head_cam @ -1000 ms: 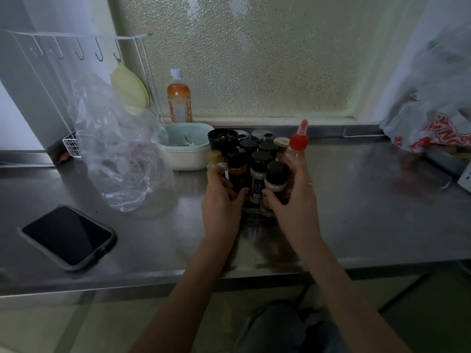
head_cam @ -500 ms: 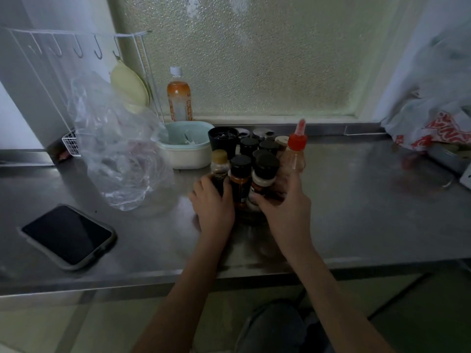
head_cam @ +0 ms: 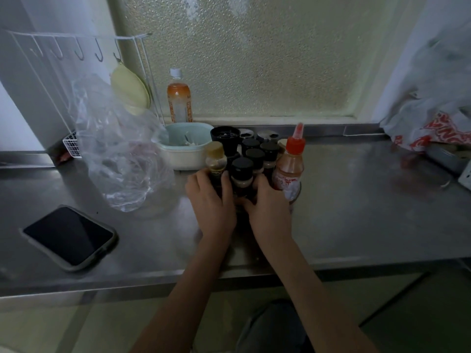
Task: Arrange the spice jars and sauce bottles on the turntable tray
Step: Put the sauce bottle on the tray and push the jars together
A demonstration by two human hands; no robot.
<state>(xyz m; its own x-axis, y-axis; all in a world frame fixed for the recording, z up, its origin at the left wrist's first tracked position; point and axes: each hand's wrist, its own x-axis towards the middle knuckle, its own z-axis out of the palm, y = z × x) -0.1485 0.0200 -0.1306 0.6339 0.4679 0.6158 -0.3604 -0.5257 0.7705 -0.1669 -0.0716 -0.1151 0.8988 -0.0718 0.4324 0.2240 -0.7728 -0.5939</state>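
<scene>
Several black-capped spice jars [head_cam: 242, 171] stand packed together at the middle of the steel counter. A small bottle with a tan cap [head_cam: 216, 159] stands at the cluster's left and a red-capped sauce bottle [head_cam: 290, 166] at its right. The turntable tray under them is hidden by my hands and the jars. My left hand [head_cam: 210, 202] wraps the lower part of the tan-capped bottle. My right hand [head_cam: 270, 207] presses against the front jar and the base of the sauce bottle. A wider black grinder [head_cam: 225, 138] stands at the back.
A pale bowl [head_cam: 184, 149] sits just left of the cluster, beside a crumpled clear plastic bag [head_cam: 119, 149]. A phone [head_cam: 70, 235] lies at the front left. An orange drink bottle [head_cam: 179, 98] stands by the window. A white bag [head_cam: 433, 123] is at the far right.
Both hands slid the cluster of jars away from me toward the window. The bottles have shifted round, the tan-capped one now clear at the left. My left hand moved onto it.
</scene>
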